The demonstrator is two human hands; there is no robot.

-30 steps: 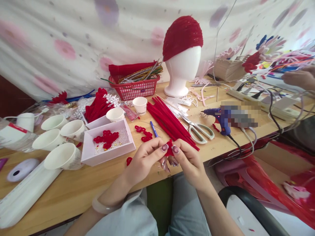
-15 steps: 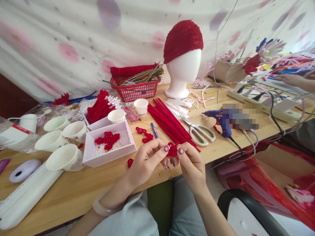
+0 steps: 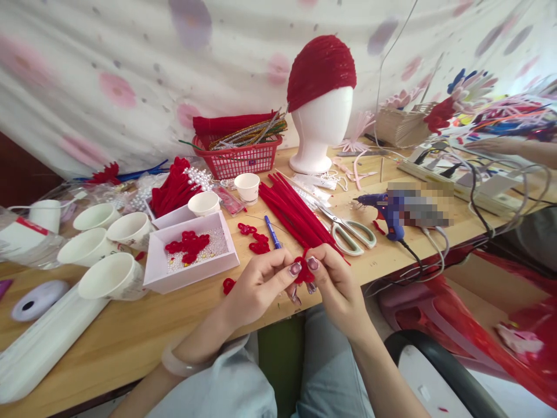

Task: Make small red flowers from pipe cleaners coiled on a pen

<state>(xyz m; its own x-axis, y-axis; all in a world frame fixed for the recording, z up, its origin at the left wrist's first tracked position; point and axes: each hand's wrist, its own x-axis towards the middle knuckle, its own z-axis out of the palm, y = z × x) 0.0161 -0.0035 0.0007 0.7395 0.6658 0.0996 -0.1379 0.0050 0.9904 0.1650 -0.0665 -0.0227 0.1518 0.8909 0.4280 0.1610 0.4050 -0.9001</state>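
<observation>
Both my hands pinch one small red pipe-cleaner knot (image 3: 304,271) over the table's front edge. My left hand (image 3: 256,284) grips its left side with thumb and fingers. Its right side sits between the thumb and fingertips of my right hand (image 3: 335,287). Just behind lies a bundle of red pipe cleaners (image 3: 292,210). Finished red knots (image 3: 255,238) rest on the wood by a blue pen (image 3: 273,231). More knots lie on beads in a pink tray (image 3: 191,249).
Scissors (image 3: 350,232) and a blue glue gun (image 3: 385,209) lie to the right, with cables trailing off the edge. Several paper cups (image 3: 108,244) stand at the left. A red basket (image 3: 237,154) and a foam head with a red cap (image 3: 321,110) stand behind. Another person's hand (image 3: 500,145) is at far right.
My hands keep working the red knot, shifting slightly left and down with small finger turns. The other person's hand at far right has moved a little.
</observation>
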